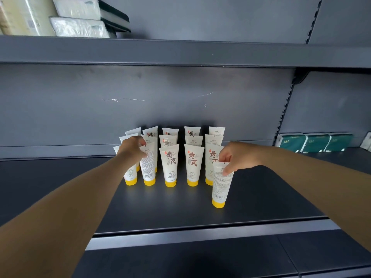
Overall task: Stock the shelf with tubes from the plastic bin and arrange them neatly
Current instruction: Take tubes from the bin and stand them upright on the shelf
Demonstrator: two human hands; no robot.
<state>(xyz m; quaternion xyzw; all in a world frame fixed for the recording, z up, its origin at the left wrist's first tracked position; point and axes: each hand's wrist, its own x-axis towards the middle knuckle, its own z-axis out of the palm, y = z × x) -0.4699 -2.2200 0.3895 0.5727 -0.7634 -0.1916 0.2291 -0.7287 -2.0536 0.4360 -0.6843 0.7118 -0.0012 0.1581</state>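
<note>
Several white tubes with yellow caps stand cap-down in rows on the dark grey shelf, toward its back. My left hand grips the top of a tube in the front row, its back label toward me. My right hand pinches the top edge of another tube, which stands on its cap in front of the rightmost column, back label facing me. The plastic bin is out of view.
An upper shelf overhangs the tubes and carries white wrapped packs at the left. Green-and-white packages sit on the neighbouring shelf at the right. Bare shelf surface lies in front of the tubes and to their left.
</note>
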